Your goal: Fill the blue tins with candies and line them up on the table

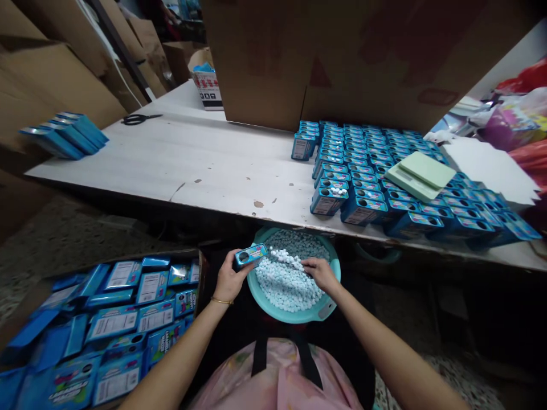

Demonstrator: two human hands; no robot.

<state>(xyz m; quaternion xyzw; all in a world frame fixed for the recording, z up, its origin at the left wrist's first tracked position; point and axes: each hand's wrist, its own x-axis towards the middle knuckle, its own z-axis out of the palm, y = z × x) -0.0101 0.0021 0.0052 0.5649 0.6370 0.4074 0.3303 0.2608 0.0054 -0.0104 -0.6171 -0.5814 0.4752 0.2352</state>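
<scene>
My left hand (229,277) grips a small blue tin (250,255) over the left rim of a turquoise basin (265,304). The tin's top faces up, with a dark round opening at its left end. White pellets (290,285) fill much of the basin. Above them, my right hand (320,273) has its fingers pressed together at the right end of a heaped line of pellets (286,258). Whatever carries that line is hidden beneath the pellets and my fingers.
Rows of blue tins (363,210) stand on the white table (213,165), with a pale green scale (421,175) on them. Black scissors (141,118) and more tins lie left. A carton of blue tins (115,322) is at lower left; a big cardboard box (342,68) stands behind.
</scene>
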